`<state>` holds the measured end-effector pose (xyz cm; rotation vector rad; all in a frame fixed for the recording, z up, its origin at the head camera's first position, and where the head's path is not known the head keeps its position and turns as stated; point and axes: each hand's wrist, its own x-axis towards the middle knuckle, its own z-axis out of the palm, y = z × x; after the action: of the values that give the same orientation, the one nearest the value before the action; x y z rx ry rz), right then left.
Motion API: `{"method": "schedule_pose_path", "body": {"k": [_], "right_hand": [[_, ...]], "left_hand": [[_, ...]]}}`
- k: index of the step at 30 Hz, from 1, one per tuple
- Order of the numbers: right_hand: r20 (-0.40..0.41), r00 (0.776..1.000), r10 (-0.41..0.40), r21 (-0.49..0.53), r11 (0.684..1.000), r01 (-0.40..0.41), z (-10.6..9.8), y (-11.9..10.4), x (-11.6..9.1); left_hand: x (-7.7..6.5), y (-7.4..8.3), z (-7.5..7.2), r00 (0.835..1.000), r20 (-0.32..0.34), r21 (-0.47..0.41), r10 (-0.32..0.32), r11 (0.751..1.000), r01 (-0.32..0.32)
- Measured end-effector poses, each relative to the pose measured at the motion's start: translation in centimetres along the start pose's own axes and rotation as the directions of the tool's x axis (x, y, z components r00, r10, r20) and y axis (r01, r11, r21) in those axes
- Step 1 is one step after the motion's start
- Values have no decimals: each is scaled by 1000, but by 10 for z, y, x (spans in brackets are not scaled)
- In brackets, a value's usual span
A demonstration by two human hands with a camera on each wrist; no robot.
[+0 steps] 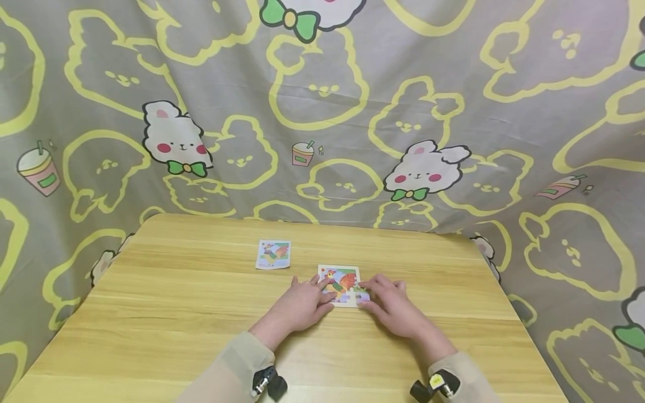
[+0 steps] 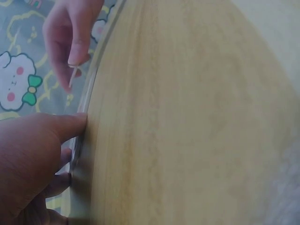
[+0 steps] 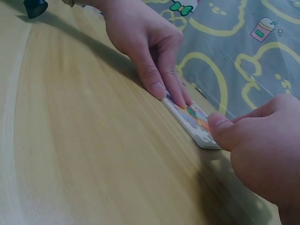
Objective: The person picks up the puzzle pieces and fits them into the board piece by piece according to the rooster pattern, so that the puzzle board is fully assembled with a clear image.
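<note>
A small jigsaw puzzle (image 1: 346, 280) with a colourful rooster picture lies in a pale frame on the table. My left hand (image 1: 298, 305) rests on its left side, fingers extended over the picture and thumb by the lower edge. At the lower right corner, my right hand (image 1: 395, 308) pinches a purplish puzzle piece (image 1: 362, 297) between thumb and fingers. That piece overlaps the frame in the head view. From the left wrist, the thin piece (image 2: 73, 77) shows edge-on under the right thumb. A pale bare patch of the board shows beside the piece.
A paper card (image 1: 274, 254) with a similar rooster picture lies farther back, left of the puzzle. The wooden table (image 1: 176, 313) ends at a patterned curtain (image 1: 332, 151) behind and at the sides. Both wrists carry small black cameras.
</note>
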<state>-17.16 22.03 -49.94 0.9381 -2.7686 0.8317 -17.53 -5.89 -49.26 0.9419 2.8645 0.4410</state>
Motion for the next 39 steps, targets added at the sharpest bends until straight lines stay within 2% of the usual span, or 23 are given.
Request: {"method": "schedule_pose_path", "body": {"k": [14,21,33,39], "right_hand": [[34,999,34,-66,997,-32,12,-1,6],[33,999,34,-57,998,-32,15,2,7],[0,1000,8,-27,1000,-8,18,2,11],[1,1000,-2,-13,1000,2,19,0,15]], "left_hand": [[5,5,2,1000,-2,14,7,1000,-7],[6,9,1,1000,-6,7,4,1000,-4],[15,26,5,999,-44,157,23,988,-16],[17,29,8,999,-38,178,-13,984,19]]}}
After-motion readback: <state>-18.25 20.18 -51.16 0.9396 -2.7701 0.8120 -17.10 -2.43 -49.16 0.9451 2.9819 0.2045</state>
